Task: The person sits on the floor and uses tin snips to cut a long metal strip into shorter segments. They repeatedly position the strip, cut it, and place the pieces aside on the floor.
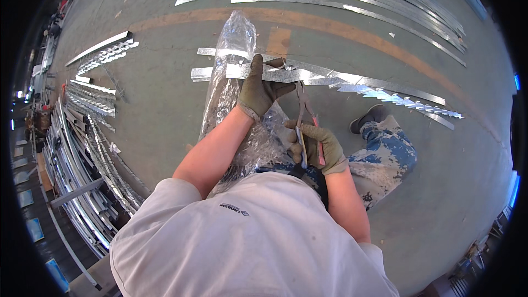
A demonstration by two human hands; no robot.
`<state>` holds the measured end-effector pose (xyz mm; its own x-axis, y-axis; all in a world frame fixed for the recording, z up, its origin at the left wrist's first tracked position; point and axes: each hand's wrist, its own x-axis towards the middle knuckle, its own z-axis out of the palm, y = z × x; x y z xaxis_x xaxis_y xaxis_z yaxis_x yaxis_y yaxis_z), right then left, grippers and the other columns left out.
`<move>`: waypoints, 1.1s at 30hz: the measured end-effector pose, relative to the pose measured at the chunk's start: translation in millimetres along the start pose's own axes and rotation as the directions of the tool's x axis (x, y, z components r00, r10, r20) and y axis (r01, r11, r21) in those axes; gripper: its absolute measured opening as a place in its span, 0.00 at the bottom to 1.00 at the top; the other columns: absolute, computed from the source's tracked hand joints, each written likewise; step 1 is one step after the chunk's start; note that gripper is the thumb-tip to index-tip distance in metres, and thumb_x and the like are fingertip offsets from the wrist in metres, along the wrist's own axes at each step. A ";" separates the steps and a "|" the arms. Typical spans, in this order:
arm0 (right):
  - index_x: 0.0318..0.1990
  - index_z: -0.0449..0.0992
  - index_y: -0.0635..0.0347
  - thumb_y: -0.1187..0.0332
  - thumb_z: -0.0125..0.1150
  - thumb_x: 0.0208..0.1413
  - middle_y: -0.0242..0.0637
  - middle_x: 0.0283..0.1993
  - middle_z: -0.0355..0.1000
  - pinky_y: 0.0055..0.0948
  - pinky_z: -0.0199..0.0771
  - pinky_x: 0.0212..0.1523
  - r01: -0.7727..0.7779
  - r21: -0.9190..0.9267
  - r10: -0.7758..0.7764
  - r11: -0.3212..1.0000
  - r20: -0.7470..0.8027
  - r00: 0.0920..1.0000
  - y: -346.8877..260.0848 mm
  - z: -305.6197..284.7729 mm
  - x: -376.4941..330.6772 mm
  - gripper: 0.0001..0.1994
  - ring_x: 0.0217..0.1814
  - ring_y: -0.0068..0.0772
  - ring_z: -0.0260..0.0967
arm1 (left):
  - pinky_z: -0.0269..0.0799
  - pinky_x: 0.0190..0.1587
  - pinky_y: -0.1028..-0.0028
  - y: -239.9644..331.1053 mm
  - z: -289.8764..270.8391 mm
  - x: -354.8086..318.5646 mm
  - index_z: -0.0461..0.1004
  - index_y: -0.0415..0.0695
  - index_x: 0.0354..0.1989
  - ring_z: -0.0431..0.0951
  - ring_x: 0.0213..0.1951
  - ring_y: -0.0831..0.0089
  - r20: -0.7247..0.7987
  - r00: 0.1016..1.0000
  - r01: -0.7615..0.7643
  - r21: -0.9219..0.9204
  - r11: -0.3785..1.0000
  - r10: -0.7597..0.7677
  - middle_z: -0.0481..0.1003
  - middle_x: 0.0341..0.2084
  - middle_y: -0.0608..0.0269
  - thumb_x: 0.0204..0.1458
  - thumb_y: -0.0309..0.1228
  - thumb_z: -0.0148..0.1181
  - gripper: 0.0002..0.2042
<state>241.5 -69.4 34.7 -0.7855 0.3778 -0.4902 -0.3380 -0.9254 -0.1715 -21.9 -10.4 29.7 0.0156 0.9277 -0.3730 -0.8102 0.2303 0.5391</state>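
A pale short-sleeved shirt [247, 247] bears a small dark print [235, 209]; the trousers [388, 151] are blue-and-beige camouflage, the gloves [255, 94] olive, the shoe [371, 117] dark.

Red/blue-hndld pliers [303, 99] by slvr metal strip [318, 78]

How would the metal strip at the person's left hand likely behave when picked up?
The metal strip would probably flex if lifted by one end, since it looks long and thin. Its smooth, shiny surface may be slippery, even for the gloved left hand. Being flat, it seems unlikely to roll.
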 end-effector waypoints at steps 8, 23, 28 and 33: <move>0.72 0.76 0.67 0.61 0.65 0.79 0.48 0.53 0.86 0.45 0.90 0.47 -0.043 -0.452 -0.078 0.891 -0.245 0.966 19.3 14.9 2.7 0.23 0.48 0.45 0.88 | 0.84 0.67 0.35 -4.9 -13.2 7.0 0.80 0.40 0.61 0.87 0.60 0.40 0.013 1.000 -0.022 -0.065 0.998 0.023 0.83 0.59 0.52 0.77 0.62 0.51 0.32; 0.49 0.82 0.56 0.52 0.70 0.75 0.34 0.30 0.77 0.36 0.68 0.21 -0.047 -0.714 -0.304 0.699 -0.356 0.884 33.7 30.1 34.3 0.16 0.19 0.29 0.70 | 0.85 0.65 0.40 -6.3 -14.6 10.6 0.80 0.39 0.65 0.87 0.59 0.42 0.055 0.998 0.017 -0.075 0.997 -0.013 0.83 0.61 0.47 0.74 0.64 0.57 0.36; 0.49 0.82 0.58 0.54 0.73 0.73 0.35 0.36 0.82 0.36 0.76 0.28 0.032 -0.576 -0.310 0.817 -0.391 0.867 38.1 37.3 36.1 0.16 0.30 0.29 0.79 | 0.84 0.66 0.40 3.0 -8.3 6.8 0.78 0.38 0.68 0.86 0.61 0.44 0.082 0.995 0.061 -0.045 0.997 -0.057 0.82 0.62 0.44 0.75 0.66 0.51 0.38; 0.51 0.84 0.58 0.55 0.76 0.71 0.37 0.41 0.86 0.36 0.79 0.30 -0.027 -0.568 -0.282 0.822 -0.448 0.849 29.7 39.9 35.6 0.16 0.32 0.30 0.80 | 0.84 0.63 0.44 6.9 -6.5 3.5 0.75 0.37 0.72 0.86 0.60 0.47 0.095 0.993 0.073 -0.050 0.996 -0.068 0.82 0.61 0.44 0.76 0.67 0.48 0.41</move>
<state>182.8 -82.1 46.2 -0.3394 0.5676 -0.7501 0.0375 -0.7886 -0.6137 -31.2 -7.4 27.2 0.1263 0.9334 -0.3359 -0.8351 0.2828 0.4718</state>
